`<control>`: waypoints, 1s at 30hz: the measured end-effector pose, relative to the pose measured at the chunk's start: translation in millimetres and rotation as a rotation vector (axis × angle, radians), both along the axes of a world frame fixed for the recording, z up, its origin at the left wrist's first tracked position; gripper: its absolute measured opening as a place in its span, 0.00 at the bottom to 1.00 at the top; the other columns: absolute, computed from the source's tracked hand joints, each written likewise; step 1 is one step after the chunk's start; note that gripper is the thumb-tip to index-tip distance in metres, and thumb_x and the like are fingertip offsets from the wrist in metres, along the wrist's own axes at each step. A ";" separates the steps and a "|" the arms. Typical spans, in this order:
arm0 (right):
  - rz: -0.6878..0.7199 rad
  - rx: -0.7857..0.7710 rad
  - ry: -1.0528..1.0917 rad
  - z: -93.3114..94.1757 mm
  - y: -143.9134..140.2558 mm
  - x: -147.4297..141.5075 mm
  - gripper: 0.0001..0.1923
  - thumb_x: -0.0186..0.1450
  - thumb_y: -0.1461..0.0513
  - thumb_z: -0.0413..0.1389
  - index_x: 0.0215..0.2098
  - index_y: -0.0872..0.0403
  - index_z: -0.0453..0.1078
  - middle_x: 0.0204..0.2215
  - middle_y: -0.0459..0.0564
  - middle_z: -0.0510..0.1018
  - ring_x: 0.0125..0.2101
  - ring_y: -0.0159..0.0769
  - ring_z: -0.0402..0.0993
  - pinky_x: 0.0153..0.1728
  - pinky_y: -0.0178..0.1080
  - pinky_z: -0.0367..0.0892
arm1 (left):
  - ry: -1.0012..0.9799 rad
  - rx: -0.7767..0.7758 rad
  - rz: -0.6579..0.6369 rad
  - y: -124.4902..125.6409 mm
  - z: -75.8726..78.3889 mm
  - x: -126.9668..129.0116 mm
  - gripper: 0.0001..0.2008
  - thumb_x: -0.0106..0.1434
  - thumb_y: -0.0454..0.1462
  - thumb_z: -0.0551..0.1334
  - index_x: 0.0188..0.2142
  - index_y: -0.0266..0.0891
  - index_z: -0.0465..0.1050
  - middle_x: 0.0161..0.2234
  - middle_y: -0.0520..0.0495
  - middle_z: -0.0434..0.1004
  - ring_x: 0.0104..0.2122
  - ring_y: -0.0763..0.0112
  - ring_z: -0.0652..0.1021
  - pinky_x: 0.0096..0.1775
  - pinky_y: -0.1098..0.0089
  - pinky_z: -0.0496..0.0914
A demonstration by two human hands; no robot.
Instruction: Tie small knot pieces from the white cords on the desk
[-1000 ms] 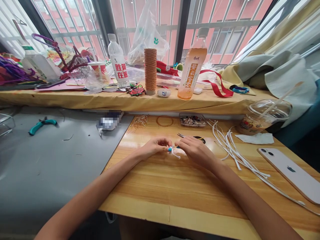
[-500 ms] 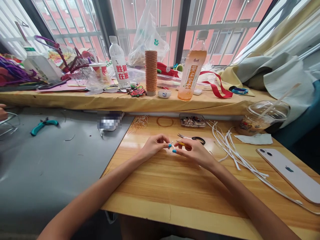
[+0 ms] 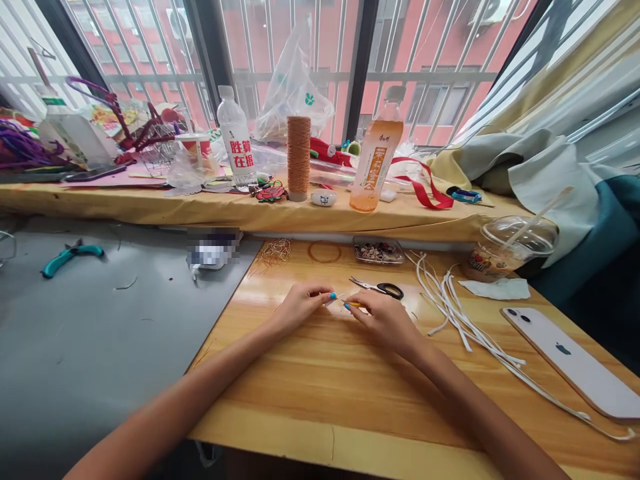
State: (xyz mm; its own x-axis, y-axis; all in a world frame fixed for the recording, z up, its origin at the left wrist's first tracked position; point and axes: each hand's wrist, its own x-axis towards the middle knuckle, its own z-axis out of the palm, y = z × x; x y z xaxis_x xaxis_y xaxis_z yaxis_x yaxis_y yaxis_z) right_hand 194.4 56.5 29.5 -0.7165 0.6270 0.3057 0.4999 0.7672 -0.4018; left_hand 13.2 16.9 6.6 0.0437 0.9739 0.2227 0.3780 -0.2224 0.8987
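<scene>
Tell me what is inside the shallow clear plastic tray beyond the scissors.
The shallow clear plastic tray holds a heap of small mixed-colour pieces, too small to identify. What lies beneath the heap is covered. It sits on the wooden table.

**Labels on the sill and table**

The clear plastic water bottle (image 3: 237, 137) shows red characters 胜算在握 on its white label. The orange tea bottle's (image 3: 375, 157) vertical print is too small to read. The white phone (image 3: 575, 360) bears an apple logo.

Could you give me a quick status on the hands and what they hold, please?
Left hand and right hand pinch a small white piece between fingertips. Scissors lie just behind. Nothing between them.
</scene>
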 end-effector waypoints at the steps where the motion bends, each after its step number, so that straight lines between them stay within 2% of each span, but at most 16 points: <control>1: -0.007 -0.003 -0.018 -1.2 0.2 0.2 0.10 0.60 0.63 0.48 0.33 0.54 0.71 0.32 0.49 0.77 0.32 0.34 0.70 0.32 0.34 0.61 | -0.016 -0.003 -0.005 0.2 0.1 -0.6 0.11 0.55 0.40 0.57 0.28 0.35 0.74 0.27 0.49 0.74 0.29 0.71 0.70 0.31 0.74 0.61; 5: -0.005 -0.072 -0.063 -5.6 1.6 0.8 0.09 0.60 0.62 0.49 0.33 0.53 0.71 0.33 0.49 0.77 0.32 0.34 0.70 0.32 0.34 0.60 | -0.134 -0.056 -0.002 2.5 0.5 -1.8 0.10 0.52 0.40 0.59 0.26 0.35 0.73 0.27 0.49 0.74 0.29 0.73 0.70 0.31 0.75 0.61; 8: -0.013 -0.139 -0.026 -6.0 2.0 -0.3 0.10 0.61 0.61 0.48 0.31 0.54 0.71 0.31 0.48 0.76 0.31 0.34 0.69 0.30 0.33 0.59 | -0.266 -0.152 0.007 5.2 -0.6 -2.6 0.13 0.53 0.43 0.58 0.26 0.34 0.72 0.24 0.50 0.73 0.22 0.78 0.67 0.26 0.76 0.59; 11: -0.048 -0.217 0.057 -2.3 2.6 -1.7 0.13 0.61 0.59 0.48 0.25 0.55 0.70 0.23 0.46 0.74 0.25 0.31 0.67 0.26 0.32 0.56 | -0.424 -0.205 -0.008 6.7 -2.4 -3.9 0.16 0.55 0.45 0.55 0.34 0.35 0.70 0.25 0.49 0.73 0.18 0.81 0.64 0.21 0.77 0.56; 14: -0.051 -0.284 0.125 3.0 3.3 -2.0 0.16 0.60 0.56 0.48 0.20 0.56 0.69 0.17 0.44 0.70 0.20 0.28 0.62 0.23 0.31 0.53 | -0.429 -0.215 -0.119 5.6 -2.7 -3.9 0.18 0.51 0.42 0.59 0.41 0.37 0.67 0.32 0.48 0.73 0.20 0.82 0.66 0.23 0.78 0.58; 17: -0.019 -0.359 0.147 6.5 2.1 -2.1 0.19 0.60 0.54 0.47 0.20 0.56 0.70 0.16 0.43 0.68 0.18 0.27 0.60 0.22 0.31 0.52 | -0.325 -0.253 -0.220 2.3 -1.1 -0.2 0.13 0.50 0.40 0.61 0.35 0.37 0.71 0.30 0.50 0.72 0.22 0.80 0.67 0.25 0.77 0.59; 20: 0.005 -0.387 0.135 6.8 -2.1 -4.0 0.20 0.60 0.54 0.47 0.19 0.56 0.69 0.16 0.43 0.68 0.18 0.27 0.59 0.22 0.31 0.53 | -0.344 -0.278 -0.173 -1.7 1.0 7.1 0.12 0.51 0.43 0.59 0.29 0.35 0.72 0.21 0.53 0.67 0.21 0.80 0.65 0.24 0.77 0.57; 22: 0.019 -0.365 0.109 5.4 -5.8 -6.4 0.18 0.61 0.55 0.48 0.19 0.56 0.68 0.17 0.43 0.69 0.19 0.27 0.61 0.23 0.31 0.54 | -0.416 -0.290 -0.083 -4.3 3.0 12.7 0.13 0.50 0.44 0.60 0.26 0.34 0.71 0.17 0.55 0.63 0.19 0.80 0.63 0.22 0.76 0.55; 25: 0.049 -0.250 0.068 2.1 -9.9 -9.2 0.13 0.62 0.58 0.48 0.26 0.56 0.69 0.21 0.45 0.71 0.22 0.29 0.63 0.24 0.31 0.55 | -0.527 -0.290 0.027 -7.4 7.6 18.4 0.13 0.50 0.43 0.60 0.24 0.34 0.69 0.15 0.55 0.62 0.16 0.82 0.62 0.20 0.77 0.53; 28: 0.073 0.008 0.014 0.1 -10.2 -8.3 0.11 0.63 0.60 0.45 0.34 0.57 0.67 0.30 0.50 0.72 0.32 0.34 0.65 0.34 0.34 0.57 | -0.624 -0.269 0.117 -8.8 11.9 19.3 0.10 0.50 0.40 0.59 0.24 0.34 0.68 0.17 0.54 0.66 0.15 0.84 0.62 0.19 0.77 0.53; 30: 0.065 0.200 -0.046 -0.1 -8.3 -5.4 0.13 0.64 0.61 0.43 0.40 0.58 0.65 0.35 0.54 0.71 0.38 0.38 0.63 0.39 0.39 0.55 | -0.682 -0.260 0.164 -8.7 12.7 18.4 0.08 0.50 0.39 0.59 0.24 0.34 0.68 0.20 0.53 0.69 0.14 0.85 0.61 0.18 0.77 0.52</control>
State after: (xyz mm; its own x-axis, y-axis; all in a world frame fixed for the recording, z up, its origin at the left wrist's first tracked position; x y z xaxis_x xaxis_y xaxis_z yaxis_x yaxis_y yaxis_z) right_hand 188.9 48.2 29.4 -0.7699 0.5086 0.3854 0.4608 0.8609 -0.2156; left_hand 31.6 8.3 19.3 -0.1717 0.9810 -0.0900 -0.2718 0.0406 0.9615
